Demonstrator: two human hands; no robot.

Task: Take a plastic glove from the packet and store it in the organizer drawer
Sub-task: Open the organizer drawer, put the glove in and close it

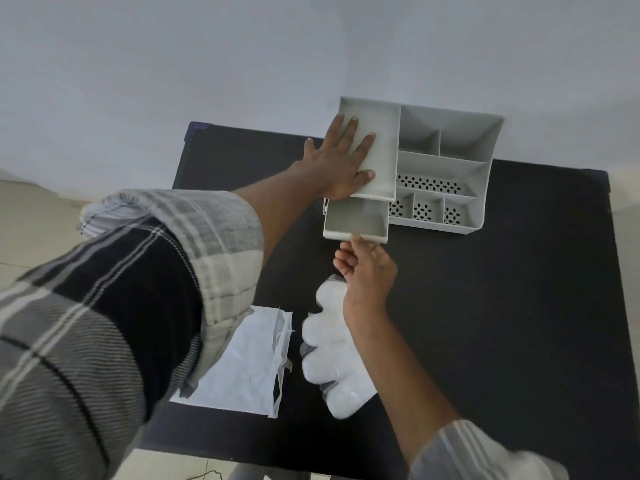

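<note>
At seven o'clock the torn packet (242,358) lies flat on the black table (519,289). The plastic glove (329,358) rests just beside it at six, under the right forearm, not yet stored. The left hand (337,164), fingers spread, presses the organizer (446,168) top at twelve, likely bracing it, while the right hand (367,271) pinches the open drawer (356,221) front.

A plain room, likely in a home: a small black-topped bench (485,306) set against a bare pale blue-grey wall (242,64), over beige tiled floor (31,223).
</note>
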